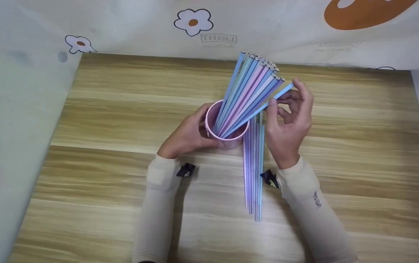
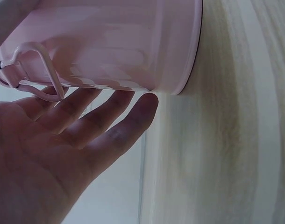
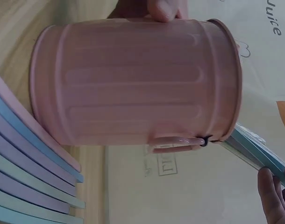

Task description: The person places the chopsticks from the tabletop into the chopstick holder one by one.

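Observation:
In the head view my left hand (image 1: pixel 189 133) holds a pink metal cup (image 1: pixel 227 142), its fingers and thumb around the sides. The cup (image 3: pixel 138 84) is shaped like a ribbed bin with small loop handles, one of which (image 2: pixel 46 70) shows beside my left palm. A thick bunch of pastel pencils (image 1: pixel 248 86) leans out of it toward the upper right. My right hand (image 1: pixel 291 117) pinches a light blue pencil (image 1: pixel 257 110) near its upper end, while the lower end is inside the cup. Several more pencils (image 1: pixel 253 168) lie side by side on the table, right of the cup.
The wood-grain table (image 1: pixel 103 175) reaches back to a pale wall covering (image 1: pixel 140 25) printed with flowers and lettering. Pale side walls stand left and right. Small dark devices (image 1: pixel 186 170) sit at both wrists, over light sleeves.

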Motion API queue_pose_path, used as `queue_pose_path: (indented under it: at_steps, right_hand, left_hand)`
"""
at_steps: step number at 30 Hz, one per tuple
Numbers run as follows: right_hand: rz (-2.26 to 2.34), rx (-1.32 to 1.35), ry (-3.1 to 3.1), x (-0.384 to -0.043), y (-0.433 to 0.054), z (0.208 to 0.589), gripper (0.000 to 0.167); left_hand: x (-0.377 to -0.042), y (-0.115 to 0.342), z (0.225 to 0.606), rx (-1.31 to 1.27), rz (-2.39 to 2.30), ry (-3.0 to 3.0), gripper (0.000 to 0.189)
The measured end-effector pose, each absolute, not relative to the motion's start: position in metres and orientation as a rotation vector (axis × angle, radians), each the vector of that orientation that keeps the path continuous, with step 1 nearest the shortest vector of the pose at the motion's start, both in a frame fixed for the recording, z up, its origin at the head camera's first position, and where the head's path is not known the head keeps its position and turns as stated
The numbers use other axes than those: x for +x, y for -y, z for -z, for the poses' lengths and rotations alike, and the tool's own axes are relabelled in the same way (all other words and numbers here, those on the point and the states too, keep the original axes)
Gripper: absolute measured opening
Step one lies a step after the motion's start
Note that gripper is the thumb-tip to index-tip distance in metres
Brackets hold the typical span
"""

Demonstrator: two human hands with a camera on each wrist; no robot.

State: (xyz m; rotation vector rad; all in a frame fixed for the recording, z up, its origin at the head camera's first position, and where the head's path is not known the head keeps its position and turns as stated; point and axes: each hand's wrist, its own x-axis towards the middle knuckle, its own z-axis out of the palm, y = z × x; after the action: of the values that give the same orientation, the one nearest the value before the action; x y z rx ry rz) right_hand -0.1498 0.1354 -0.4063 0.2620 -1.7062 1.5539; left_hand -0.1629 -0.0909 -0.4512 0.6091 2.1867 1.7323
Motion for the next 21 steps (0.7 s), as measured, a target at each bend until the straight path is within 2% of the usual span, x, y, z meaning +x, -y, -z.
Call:
queue_pose_path:
  at_steps: [14, 21]
  right_hand:
    - [-1.562, 0.344, 1.764, -0.145, -0.141, 0.412, 0.053]
    - [-1.622, 0.240, 1.833, -0.146, -0.153, 0.414, 0.046]
  left_hand:
    - [-0.161, 0.091, 0.452, 0.600, -1.720, -2.210, 0.097]
    - [-0.162, 0.090, 0.450, 0.591, -1.706, -2.214, 0.097]
